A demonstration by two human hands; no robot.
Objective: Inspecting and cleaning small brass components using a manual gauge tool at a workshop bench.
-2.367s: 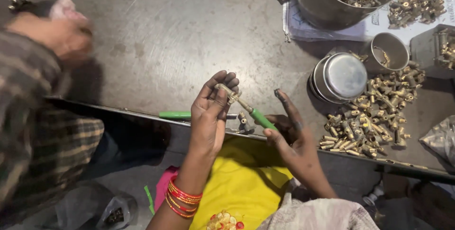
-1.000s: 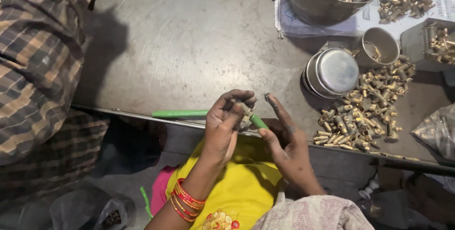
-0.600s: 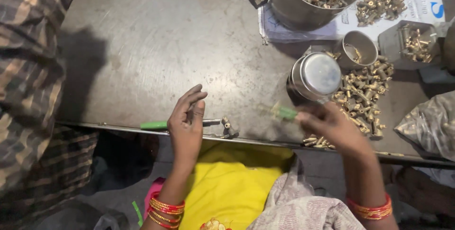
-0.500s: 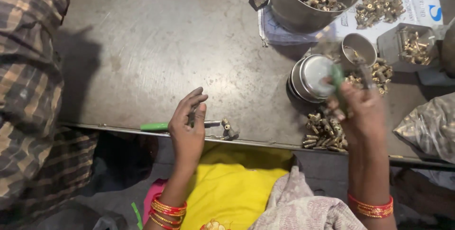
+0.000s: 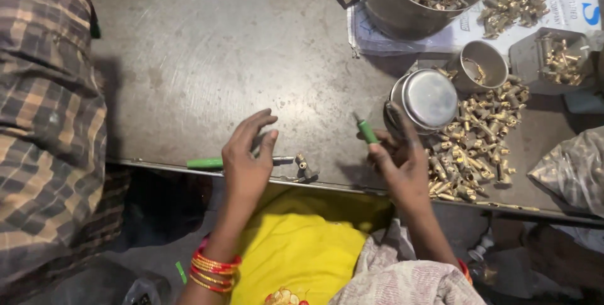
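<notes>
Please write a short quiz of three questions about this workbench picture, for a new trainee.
1. True or false: the right hand holds a green-handled screwdriver.
2. Multiple choice: where does the loose heap of small brass fittings lie? A) left of the left hand B) right of the right hand C) on the yellow cloth
3. Fill in: the second green-handled tool lies at the edge of the grey metal table, beside the ____ hand.

Key: 1 true; 2 B; 3 left
</notes>
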